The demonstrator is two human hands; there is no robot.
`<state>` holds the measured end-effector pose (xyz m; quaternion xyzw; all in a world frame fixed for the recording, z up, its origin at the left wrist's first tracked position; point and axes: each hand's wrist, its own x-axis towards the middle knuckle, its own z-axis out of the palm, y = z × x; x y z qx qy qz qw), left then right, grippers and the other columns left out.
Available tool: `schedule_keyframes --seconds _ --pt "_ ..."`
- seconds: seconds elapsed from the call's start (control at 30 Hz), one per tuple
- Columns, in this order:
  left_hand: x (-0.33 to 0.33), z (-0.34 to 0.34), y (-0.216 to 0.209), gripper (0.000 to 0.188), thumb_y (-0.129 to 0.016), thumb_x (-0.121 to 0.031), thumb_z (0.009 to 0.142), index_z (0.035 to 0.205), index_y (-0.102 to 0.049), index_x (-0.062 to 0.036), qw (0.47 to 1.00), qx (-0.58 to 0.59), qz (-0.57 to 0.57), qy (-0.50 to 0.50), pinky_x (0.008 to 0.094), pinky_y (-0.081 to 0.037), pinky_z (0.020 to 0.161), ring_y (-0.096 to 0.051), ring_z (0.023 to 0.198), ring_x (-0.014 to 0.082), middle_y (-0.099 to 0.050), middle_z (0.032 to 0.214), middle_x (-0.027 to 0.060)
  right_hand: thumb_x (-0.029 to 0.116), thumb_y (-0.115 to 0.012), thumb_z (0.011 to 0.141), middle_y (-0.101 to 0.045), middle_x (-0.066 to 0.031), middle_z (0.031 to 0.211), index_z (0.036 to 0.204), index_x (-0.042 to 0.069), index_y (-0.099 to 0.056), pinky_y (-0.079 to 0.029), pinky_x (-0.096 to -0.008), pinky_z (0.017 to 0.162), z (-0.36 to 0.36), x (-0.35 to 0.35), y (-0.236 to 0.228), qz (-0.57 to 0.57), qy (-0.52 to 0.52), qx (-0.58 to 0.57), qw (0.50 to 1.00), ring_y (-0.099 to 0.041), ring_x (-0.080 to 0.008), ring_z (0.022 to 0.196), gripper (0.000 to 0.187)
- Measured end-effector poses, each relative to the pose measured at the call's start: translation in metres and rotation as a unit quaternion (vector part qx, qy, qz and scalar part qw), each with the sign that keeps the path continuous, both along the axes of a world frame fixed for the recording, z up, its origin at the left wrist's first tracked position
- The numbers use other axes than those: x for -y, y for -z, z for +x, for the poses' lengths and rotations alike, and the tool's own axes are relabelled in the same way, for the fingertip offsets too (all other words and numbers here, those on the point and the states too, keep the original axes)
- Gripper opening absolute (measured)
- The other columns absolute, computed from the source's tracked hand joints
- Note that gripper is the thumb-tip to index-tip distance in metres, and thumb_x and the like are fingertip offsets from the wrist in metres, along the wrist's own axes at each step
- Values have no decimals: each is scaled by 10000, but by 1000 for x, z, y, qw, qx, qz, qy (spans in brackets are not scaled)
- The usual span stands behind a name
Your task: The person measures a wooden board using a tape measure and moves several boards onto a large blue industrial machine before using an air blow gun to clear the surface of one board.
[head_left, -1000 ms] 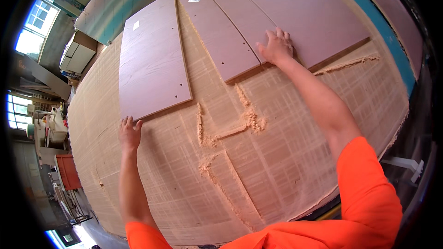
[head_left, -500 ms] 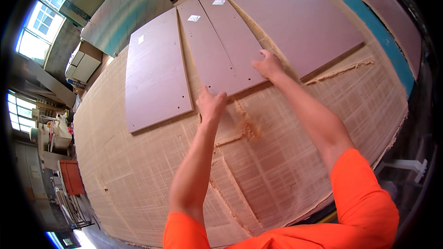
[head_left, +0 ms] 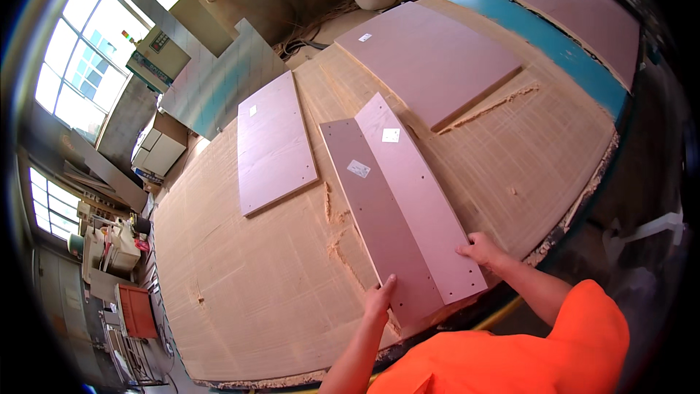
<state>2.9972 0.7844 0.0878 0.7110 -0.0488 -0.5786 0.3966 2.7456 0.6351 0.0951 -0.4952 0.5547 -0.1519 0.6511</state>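
Two narrow laminated panels lie side by side on the table (head_left: 240, 299), the darker panel (head_left: 379, 219) under the left hand (head_left: 379, 298), the paler panel (head_left: 423, 197) under the right hand (head_left: 481, 248). Both hands rest flat, fingers spread, on the near ends. Beyond the left hand lies a wider panel (head_left: 273, 142); sawdust ridges (head_left: 339, 248) run beside it.

Daylight is pouring through tall paned windows (head_left: 87, 66) far up and to the left of the hands. Grey wall panels (head_left: 211, 80) are leaning beyond the table, while a red crate (head_left: 137, 311) is sitting on the cluttered floor well off to their left.
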Motion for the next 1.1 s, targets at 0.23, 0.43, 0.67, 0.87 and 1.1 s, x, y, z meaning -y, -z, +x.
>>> schedule_keyframes --seconds 0.23,0.43,0.67,0.87,1.1 --pt "-43 -23 11 341 -629 -253 862 991 -613 62 980 116 -118 -112 333 -478 657 -579 727 182 -629 874 101 221 -662 784 -634 -87 667 816 -46 -662 -462 -330 568 -61 -69 23 -124 102 -112 981 -598 -159 611 268" --pt "-149 27 -20 340 -607 -290 872 859 -635 49 961 232 -152 -5 331 -467 595 -567 655 170 -632 765 101 275 -670 738 -602 -179 618 657 -16 -624 -447 -360 540 -166 -219 -17 -309 209 -228 900 -614 -284 563 305" --pt "-288 62 -25 475 -549 -367 898 801 -623 92 937 230 -257 47 324 -463 547 -582 640 187 -622 697 114 250 -638 773 -562 -212 628 701 -45 -601 -425 -373 531 -245 -465 -37 -321 416 -261 810 -608 -283 574 306" --pt "-335 -24 -19 442 -554 -365 891 799 -629 60 922 227 -255 182 324 -440 524 -538 612 172 -580 665 79 278 -623 801 -544 -201 598 688 -30 -606 -410 -377 510 -320 -679 -33 -265 524 -360 725 -586 -267 535 328" --pt "-364 -242 3 403 -559 -363 883 797 -636 23 856 170 -302 384 323 -412 497 -486 578 155 -531 627 39 294 -620 811 -515 -228 650 807 -20 -632 -409 -380 518 -380 -911 -10 -136 678 -332 642 -498 -195 516 314"
